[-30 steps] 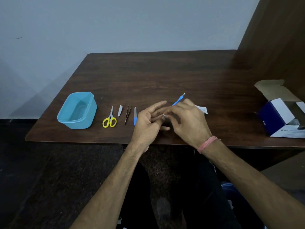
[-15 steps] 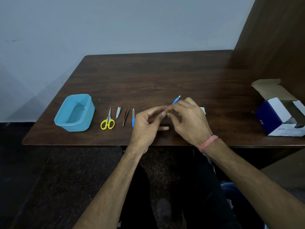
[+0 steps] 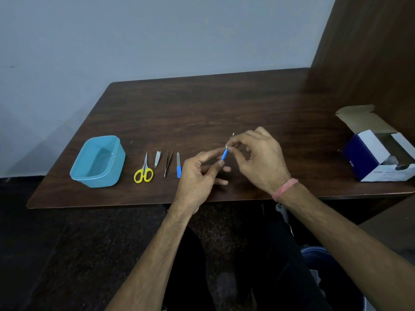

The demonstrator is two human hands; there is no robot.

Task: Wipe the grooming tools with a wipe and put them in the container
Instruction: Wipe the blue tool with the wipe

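blue-handled tool (image 3: 224,154) held tilted, container (image 3: 98,161) empty

The bench (image 3: 202,104) is dark wood with a visible grain and a dull sheen. The container (image 3: 98,161) looks like smooth, slightly translucent blue plastic. The scissors (image 3: 144,169) have bare metal blades and glossy yellow plastic handles. The nail clipper (image 3: 157,158) and tweezers (image 3: 168,162) are plain metal. The nail file (image 3: 178,164) is metal with a blue plastic handle. The box (image 3: 379,151) is matt cardboard, printed blue and white.
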